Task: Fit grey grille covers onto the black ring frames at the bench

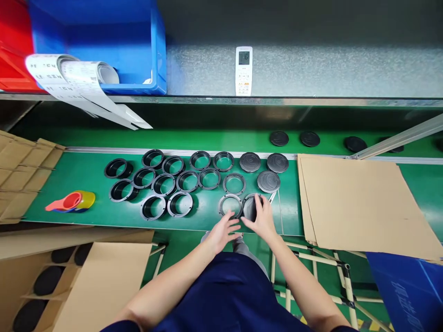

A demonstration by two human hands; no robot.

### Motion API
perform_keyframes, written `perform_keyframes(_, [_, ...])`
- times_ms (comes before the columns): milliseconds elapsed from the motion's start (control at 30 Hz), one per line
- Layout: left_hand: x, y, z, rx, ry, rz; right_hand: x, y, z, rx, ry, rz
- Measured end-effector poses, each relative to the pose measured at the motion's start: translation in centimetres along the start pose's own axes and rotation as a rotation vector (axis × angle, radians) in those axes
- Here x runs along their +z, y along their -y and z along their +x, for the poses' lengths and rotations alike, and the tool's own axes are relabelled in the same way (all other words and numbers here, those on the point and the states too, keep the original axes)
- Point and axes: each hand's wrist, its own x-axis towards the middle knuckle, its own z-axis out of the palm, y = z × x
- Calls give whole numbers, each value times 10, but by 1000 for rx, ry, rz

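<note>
My right hand (263,220) grips a black round part (249,211) by its rim, thumb on the near side and fingers over the far right edge. The part is tilted, and its face is partly hidden by the fingers. Just left of it, my left hand (223,234) has its fingers spread, with the fingertips at the near edge of a black flanged ring (221,206). Another black ring (225,183) lies behind that one. Several black lids (269,181) sit to the right, with a small whitish strip (272,196) beside them. Several deeper black rings (153,218) stand to the left.
Cardboard sheets (367,207) cover the bench's right. Coloured plastic pieces (86,200) and cardboard dividers (20,175) are at left. Lids (309,139) lie on the green strip behind. The shelf holds a blue bin (159,55), label rolls (79,71) and a remote (244,71).
</note>
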Motion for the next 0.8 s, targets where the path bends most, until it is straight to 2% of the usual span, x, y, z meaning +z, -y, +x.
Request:
perform_keyframes(67, [-15, 0, 8, 113, -64, 197, 10, -16, 11, 43, -56, -164])
perform_keyframes(133, [-29, 1, 16, 211, -95, 383, 22, -25, 18, 23, -8, -285])
perform_keyframes(233, [-46, 3, 23, 295, -122, 640, 33, -26, 23, 11, 35, -376])
perform_keyframes(367, [-62, 2, 25, 319, -137, 910, 25, -14, 34, -29, -47, -359])
perform_keyframes(467, [-73, -1, 25, 374, -150, 1091, 21, -7, 41, 12, -135, -322])
perform_keyframes(567, [-83, -6, 26, 524, -206, 1279, 34, -7, 39, -34, -77, -308])
perform_keyframes(633, [-88, -11, 27, 605, -250, 1312, 40, -13, 46, -79, -32, -292])
perform_keyframes(700, [-90, -18, 27, 652, -291, 1271, 31, -26, 71, -76, -70, -242])
perform_keyframes(767, [-90, -26, 26, 653, -323, 1178, 3, -51, 121, 40, -208, -87])
perform_keyframes(800, [-89, -30, 26, 631, -334, 1118, -15, -67, 153, 145, -302, 19])
